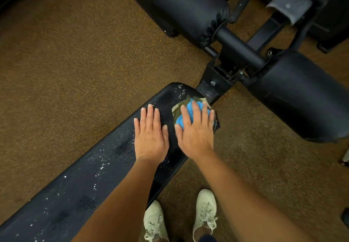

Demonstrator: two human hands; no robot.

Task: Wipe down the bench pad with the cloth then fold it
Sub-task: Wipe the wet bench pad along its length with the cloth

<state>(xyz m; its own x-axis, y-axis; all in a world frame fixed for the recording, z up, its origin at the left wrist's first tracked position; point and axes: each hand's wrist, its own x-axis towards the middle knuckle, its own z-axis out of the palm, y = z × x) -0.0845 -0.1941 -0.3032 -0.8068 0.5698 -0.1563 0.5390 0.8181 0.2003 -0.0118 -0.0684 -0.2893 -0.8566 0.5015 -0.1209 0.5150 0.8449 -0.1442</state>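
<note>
**Two Hands at the End of One Wet Pad**

Speckled brown gym flooring (66, 62) surrounds one long black bench pad (85, 185), which runs diagonally beneath us. We count two hands on it, side by side and not quite touching. Our left hand (151, 137) lies flat on the bare vinyl with its fingers straight and together, holding nothing. Just beside it, our right hand (195, 134) presses down with spread fingers on the one cloth (188, 106), a bunched blue and olive wad at the pad's far end. White droplets (102, 166) dot the pad behind the left wrist, and more lie beyond its fingertips. Beyond both hands, two black roller pads (298, 94) sit on the frame. Below our forearms stand two pale laced shoes (205, 209).
</note>
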